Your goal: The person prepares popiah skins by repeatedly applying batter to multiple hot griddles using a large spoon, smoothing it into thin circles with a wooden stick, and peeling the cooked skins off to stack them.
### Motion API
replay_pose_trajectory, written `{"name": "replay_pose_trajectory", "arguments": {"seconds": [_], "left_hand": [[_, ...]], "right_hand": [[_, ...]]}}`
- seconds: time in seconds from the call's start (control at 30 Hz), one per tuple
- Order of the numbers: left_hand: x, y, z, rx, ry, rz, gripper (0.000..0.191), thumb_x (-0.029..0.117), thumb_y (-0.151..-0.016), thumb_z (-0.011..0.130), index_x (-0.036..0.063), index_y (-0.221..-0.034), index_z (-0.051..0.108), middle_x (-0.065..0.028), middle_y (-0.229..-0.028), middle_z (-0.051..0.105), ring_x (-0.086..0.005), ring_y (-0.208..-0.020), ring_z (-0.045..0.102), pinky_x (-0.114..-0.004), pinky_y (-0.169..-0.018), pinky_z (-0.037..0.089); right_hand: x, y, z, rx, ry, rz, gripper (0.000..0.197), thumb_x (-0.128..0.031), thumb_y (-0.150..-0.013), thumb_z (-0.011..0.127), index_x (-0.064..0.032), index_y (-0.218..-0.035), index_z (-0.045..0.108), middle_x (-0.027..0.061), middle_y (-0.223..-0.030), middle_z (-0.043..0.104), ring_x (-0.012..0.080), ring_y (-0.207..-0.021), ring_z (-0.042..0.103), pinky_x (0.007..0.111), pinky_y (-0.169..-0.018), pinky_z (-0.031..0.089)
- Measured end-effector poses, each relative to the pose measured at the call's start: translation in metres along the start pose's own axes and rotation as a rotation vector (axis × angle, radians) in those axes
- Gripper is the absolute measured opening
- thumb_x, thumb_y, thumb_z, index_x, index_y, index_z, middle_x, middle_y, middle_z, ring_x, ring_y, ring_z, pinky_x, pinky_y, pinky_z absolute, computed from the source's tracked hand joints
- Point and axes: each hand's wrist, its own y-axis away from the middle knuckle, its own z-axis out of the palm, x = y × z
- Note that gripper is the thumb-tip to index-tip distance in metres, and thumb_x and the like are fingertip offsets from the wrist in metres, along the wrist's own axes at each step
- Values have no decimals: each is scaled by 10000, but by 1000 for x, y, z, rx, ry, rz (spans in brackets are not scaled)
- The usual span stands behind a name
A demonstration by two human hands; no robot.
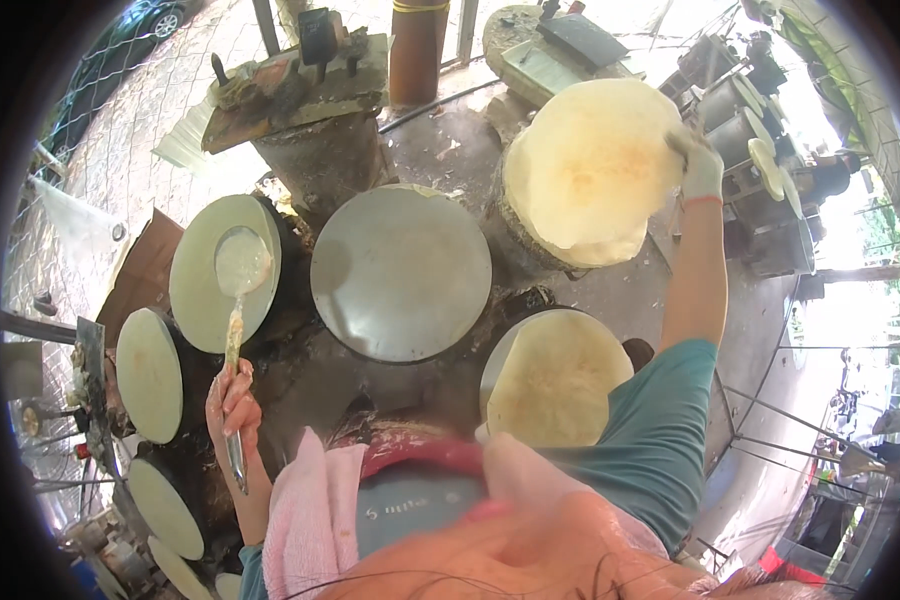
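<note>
My left hand (pixel 234 401) grips the handle of a metal ladle (pixel 235 330), whose round bowl is over a griddle covered with pale batter (pixel 195 300). Whether the bowl touches the batter is hard to tell. At upper right my gloved right hand (pixel 696 161) has its fingers on the right edge of a large thin flatbread (pixel 592 165), which lies over a stack of similar sheets (pixel 607 251). Between the hands sits a bare round metal griddle (pixel 401 274). Closer to my body, another griddle carries a loose, browned flatbread (pixel 551 382).
A red-rimmed basin (pixel 420 454) stands against my body. Several batter-coated griddles (pixel 150 375) curve down the left side. Beyond them is a wire fence (pixel 82 172). A barrel-like stand with a board (pixel 322 150) and a brown cylinder (pixel 418 60) stand at the back.
</note>
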Motion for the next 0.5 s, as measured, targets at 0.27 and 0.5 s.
{"name": "replay_pose_trajectory", "arguments": {"seconds": [0.27, 0.5], "left_hand": [[-11, 1, 8, 36, -8, -18, 259, 119, -985, 290, -134, -1020, 331, -68, -579, 346, -128, -277, 315, -222, -260, 308], [-26, 14, 12, 82, -28, -18, 267, 124, -986, 293, -137, -1022, 334, -60, -570, 337, -118, -272, 282, -224, -252, 304]], "right_hand": [[237, 28, -72, 589, -15, 426, 308, 0, -581, 789, 46, -837, 625, 73, -719, 590, 173, -521, 510, 314, -451, 422], [247, 74, -27, 463, 2, 119, 255, 68, -647, 690, -52, -853, 600, 19, -677, 589, 113, -454, 496, 257, -390, 395]]}}
